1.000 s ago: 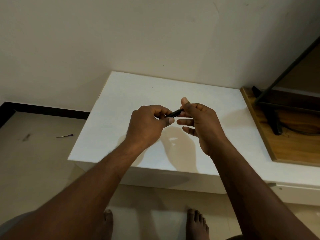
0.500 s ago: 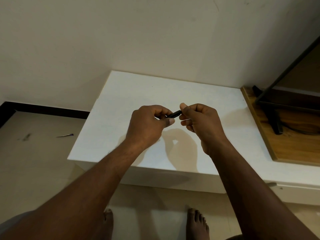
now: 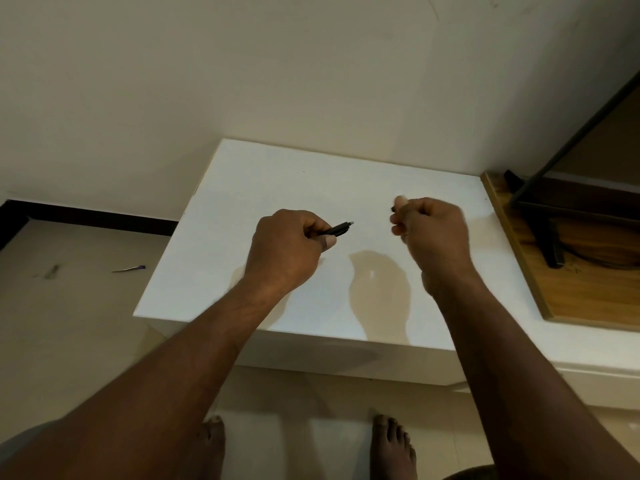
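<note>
The left grip (image 3: 287, 247) is clenched round a black pen (image 3: 337, 230), thumb pressed on the barrel, the pale tip poking out toward the right. The right grip (image 3: 433, 230), well apart from it, is curled too. It pinches a small dark piece (image 3: 393, 208) at the thumb, probably the cap, though blur hides most of it. Both hover over the white tabletop (image 3: 311, 174). By the look of it, uncapping is done; using the pen or setting the cap down is left.
</note>
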`<state>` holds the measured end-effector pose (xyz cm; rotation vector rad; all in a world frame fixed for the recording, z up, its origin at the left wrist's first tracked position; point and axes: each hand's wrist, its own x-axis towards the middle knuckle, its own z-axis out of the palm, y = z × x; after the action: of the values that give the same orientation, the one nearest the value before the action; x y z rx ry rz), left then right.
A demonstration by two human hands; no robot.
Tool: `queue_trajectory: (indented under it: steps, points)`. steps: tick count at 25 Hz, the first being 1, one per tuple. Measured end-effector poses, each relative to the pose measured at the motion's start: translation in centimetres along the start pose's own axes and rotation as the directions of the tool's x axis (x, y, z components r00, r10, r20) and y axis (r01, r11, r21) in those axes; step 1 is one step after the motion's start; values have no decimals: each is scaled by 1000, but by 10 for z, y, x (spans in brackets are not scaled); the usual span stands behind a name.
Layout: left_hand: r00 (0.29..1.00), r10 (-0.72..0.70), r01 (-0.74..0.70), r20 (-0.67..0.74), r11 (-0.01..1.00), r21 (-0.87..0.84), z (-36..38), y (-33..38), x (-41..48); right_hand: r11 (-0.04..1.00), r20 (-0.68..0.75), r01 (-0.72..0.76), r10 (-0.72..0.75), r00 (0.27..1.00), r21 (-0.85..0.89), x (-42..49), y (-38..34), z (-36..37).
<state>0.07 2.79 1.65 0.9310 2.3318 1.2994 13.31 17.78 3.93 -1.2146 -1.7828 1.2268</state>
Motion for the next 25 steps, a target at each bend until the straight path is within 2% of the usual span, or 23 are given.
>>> queue_trajectory:
  steps: [3, 9, 14, 17, 21, 23, 25]
  points:
    - [1000, -24, 24, -8, 999, -36, -6, -2, 3, 989, -124, 77, -93, 988, -127, 16, 3, -27]
    - [1000, -6, 7, 24, 999, -43, 1, 3, -1, 835, 64, 164, -154, 986, -526, 17, 30, -20]
    - [1000, -10, 11, 22, 998, -69, -3, 1, -1, 675, 79, 158, -146, 986, -721, 14, 49, -8]
    - [1000, -15, 16, 21, 997, -69, -2, 2, 0, 653, 74, 139, -126, 989, -745, 13, 53, -5]
    - [999, -11, 13, 38, 998, -58, -1, 3, -1, 680, 68, 66, -25, 997, -730, 15, 45, -6]
    - [999, -12, 14, 33, 998, -53, -2, 3, 0, 719, 31, 78, -78, 996, -690, 14, 32, -9]
    - [1000, -14, 15, 25, 998, -61, -3, 3, 1, 818, -8, 129, -161, 987, -561, 8, 14, -8]
